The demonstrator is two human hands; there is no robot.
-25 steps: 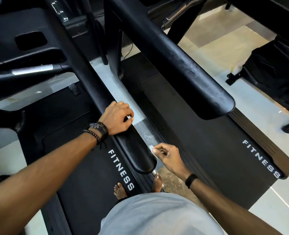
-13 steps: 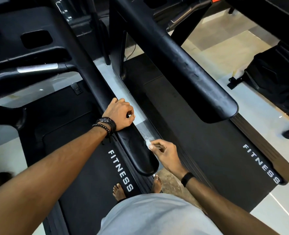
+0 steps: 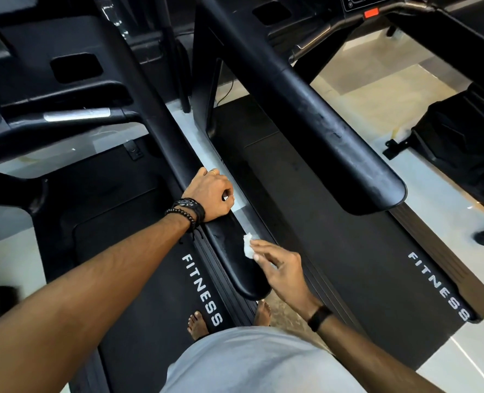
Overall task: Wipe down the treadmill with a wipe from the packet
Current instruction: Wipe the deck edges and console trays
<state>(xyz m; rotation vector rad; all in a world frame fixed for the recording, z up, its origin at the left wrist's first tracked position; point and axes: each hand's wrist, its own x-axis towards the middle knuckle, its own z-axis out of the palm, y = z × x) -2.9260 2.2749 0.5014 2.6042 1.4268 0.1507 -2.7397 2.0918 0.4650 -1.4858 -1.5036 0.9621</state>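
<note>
I stand at the back of a black treadmill (image 3: 150, 279) with FITNESS printed on its side rail. Its right handrail (image 3: 229, 251) runs from the console toward me and ends in a rounded tip. My left hand (image 3: 211, 195) grips this handrail, fingers curled over its top. My right hand (image 3: 277, 268) pinches a small crumpled white wipe (image 3: 247, 245) and presses it against the right side of the handrail near its end. The wipe packet is not in view.
A second treadmill (image 3: 348, 251) stands close on the right, its thick handrail (image 3: 334, 143) overhanging. A narrow strip of pale floor (image 3: 204, 143) separates the two machines. A black bag (image 3: 462, 143) lies on the floor at far right. My bare feet (image 3: 198, 324) rest on the deck edge.
My right hand with the wipe has slid forward along the side of the handrail. My left hand keeps its grip in the same place. The camera has tilted up slightly.
</note>
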